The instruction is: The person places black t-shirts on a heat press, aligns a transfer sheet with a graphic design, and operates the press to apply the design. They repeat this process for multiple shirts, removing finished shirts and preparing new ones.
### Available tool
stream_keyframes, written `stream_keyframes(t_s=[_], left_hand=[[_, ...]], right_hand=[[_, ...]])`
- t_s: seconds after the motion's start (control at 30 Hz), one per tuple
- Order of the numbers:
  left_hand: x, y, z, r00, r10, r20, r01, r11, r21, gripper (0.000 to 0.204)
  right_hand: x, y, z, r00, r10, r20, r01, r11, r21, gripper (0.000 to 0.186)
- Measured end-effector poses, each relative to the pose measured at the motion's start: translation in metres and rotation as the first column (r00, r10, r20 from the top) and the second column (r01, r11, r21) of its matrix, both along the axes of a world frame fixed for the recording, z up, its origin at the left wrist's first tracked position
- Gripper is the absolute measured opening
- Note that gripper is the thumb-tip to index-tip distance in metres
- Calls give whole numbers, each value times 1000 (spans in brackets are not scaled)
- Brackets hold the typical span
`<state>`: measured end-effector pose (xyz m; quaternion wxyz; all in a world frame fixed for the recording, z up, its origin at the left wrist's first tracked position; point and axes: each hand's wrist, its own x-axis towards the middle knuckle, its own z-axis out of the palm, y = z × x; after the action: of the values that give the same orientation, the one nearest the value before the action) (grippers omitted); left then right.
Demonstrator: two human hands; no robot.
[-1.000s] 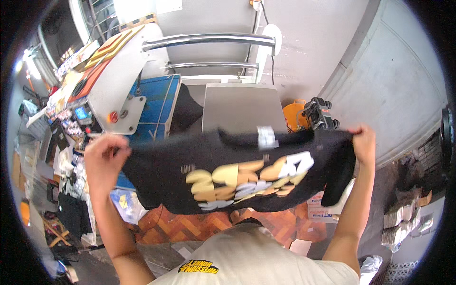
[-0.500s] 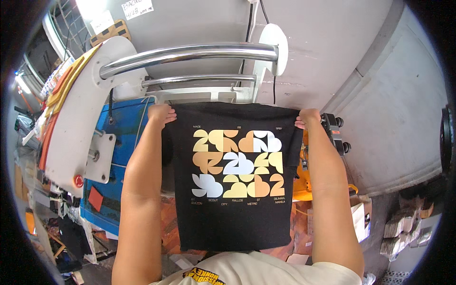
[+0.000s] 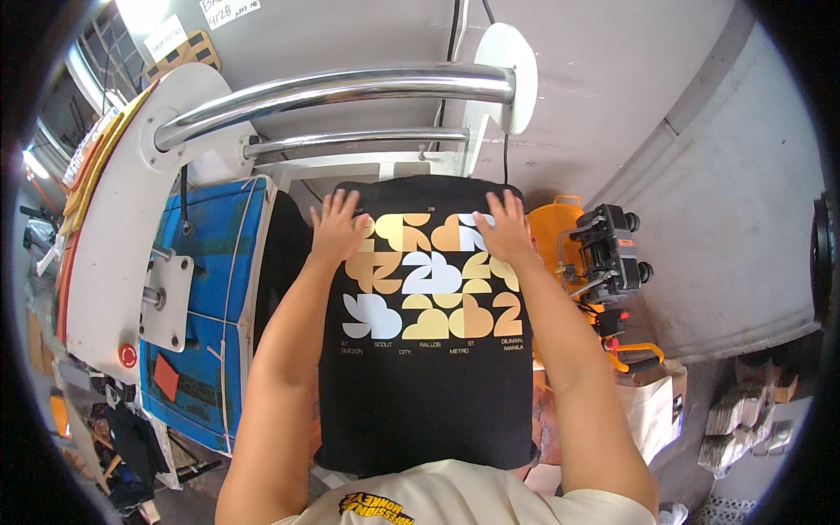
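Observation:
A black T-shirt [image 3: 420,394] with a tan, white and orange shape print lies flat over the press platen in front of me. My left hand [image 3: 337,226] rests palm down on the shirt's upper left part, fingers spread. On the upper right part of the print my right hand [image 3: 506,229] presses down flat, fingers apart. Neither hand grips the cloth. The shirt's lower hem hangs toward my body.
A white heat press head with two chrome bars [image 3: 341,87] stands behind the shirt. A blue machine panel [image 3: 206,297] is at the left. An orange compressor [image 3: 560,232] and a black motor [image 3: 608,249] sit at the right, by a grey wall [image 3: 735,201].
The shirt went from held up in the air to spread flat on the platen. Both hands let go of its edges and now lie flat on its upper part.

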<state>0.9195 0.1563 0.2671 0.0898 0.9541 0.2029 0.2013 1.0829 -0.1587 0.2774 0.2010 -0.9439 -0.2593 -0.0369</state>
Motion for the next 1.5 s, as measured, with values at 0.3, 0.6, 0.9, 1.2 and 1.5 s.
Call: stream_keyframes(t_s=[0.3, 0.6, 0.9, 1.2, 1.5], left_hand=[[-221, -43, -76, 924, 321, -207, -337, 429, -838, 45], [-250, -41, -24, 909, 411, 67, -280, 724, -630, 35], [-296, -55, -117, 931, 319, -180, -298, 375, -878, 42], [-397, -107, -62, 867, 493, -65, -37, -67, -997, 44], [-224, -62, 0, 941, 44, 335, 132, 865, -484, 17]], right_hand=[[-200, -199, -78, 340, 3, -941, 855, 415, 310, 58], [-289, -259, -35, 343, 123, -931, 854, 372, 364, 51], [-308, -282, -61, 235, 100, -967, 867, 429, 255, 51], [-330, -335, -64, 230, 197, -953, 864, 409, 293, 40], [-261, -304, -51, 204, -269, -941, 696, 716, -53, 23]])
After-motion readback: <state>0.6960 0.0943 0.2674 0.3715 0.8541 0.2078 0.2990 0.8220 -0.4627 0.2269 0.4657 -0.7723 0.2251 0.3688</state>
